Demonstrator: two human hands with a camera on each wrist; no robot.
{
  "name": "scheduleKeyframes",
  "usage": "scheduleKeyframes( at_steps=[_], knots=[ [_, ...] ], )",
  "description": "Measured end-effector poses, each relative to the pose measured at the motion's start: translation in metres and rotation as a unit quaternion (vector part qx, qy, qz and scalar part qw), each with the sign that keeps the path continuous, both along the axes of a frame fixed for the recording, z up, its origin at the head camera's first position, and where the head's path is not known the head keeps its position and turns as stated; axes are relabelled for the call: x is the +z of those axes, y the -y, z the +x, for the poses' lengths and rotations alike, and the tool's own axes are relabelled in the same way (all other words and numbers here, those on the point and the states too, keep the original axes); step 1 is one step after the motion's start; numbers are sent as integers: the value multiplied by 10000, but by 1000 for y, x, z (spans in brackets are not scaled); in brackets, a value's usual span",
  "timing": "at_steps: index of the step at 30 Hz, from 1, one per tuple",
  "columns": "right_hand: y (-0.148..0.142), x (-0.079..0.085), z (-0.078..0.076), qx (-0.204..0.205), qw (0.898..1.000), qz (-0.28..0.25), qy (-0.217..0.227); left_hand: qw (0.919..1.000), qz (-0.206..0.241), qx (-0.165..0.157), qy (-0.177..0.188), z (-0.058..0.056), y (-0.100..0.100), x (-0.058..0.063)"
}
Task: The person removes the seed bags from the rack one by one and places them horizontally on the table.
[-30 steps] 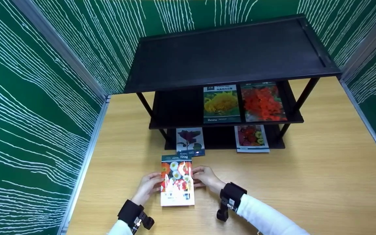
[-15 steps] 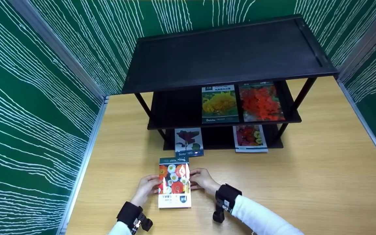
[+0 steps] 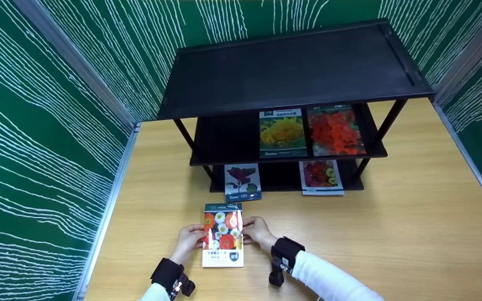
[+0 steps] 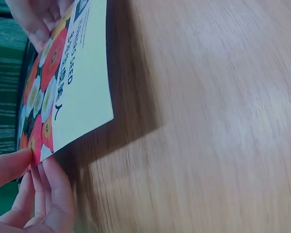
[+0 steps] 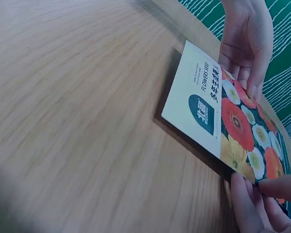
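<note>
Both hands hold a flower seed packet [image 3: 223, 230] by its opposite long edges, close over the wooden table. Orange, red and white blooms fill its picture; a white band with a dark logo lies at the end nearer the person. My left hand [image 3: 188, 242] pinches the left edge, thumb on top and fingers beneath, as the left wrist view shows. On the opposite edge, my right hand [image 3: 259, 232] pinches in the same way, seen close up in the right wrist view. Just beyond the packet's far end lies another packet [image 3: 242, 179] with a dark red plant.
A black three-tier shelf [image 3: 295, 71] stands at the back. Its middle tier bears a yellow-flower packet [image 3: 283, 133] and a red-flower packet [image 3: 336, 133]. A mixed-flower packet [image 3: 321, 175] juts from the bottom tier at right. Green walls with white lines [image 3: 36, 146] enclose the table [image 3: 412, 234].
The held packet has come slightly toward the person, its far end drawing off the dark red plant packet. Glare on its face has lessened, and both hands have kept their hold.
</note>
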State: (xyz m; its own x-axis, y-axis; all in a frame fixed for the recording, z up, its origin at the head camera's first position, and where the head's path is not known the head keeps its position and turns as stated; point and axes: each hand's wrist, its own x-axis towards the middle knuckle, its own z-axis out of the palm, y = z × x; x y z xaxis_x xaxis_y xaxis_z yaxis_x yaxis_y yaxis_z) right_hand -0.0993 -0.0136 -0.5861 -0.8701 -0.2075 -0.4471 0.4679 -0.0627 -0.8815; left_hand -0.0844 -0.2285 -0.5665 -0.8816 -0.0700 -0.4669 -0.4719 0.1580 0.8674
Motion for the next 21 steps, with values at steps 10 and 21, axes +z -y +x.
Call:
scheduleKeyframes(
  at_steps=[10, 21],
  knots=[
    [6, -5, 0, 41, 9975, 656, -260, 9975, -696, 24, -142, -2, 0, -6],
    [9, -4, -1, 321, 9931, 1061, -393, 9898, -1380, -45, -352, 1, 1, -11]
  ],
)
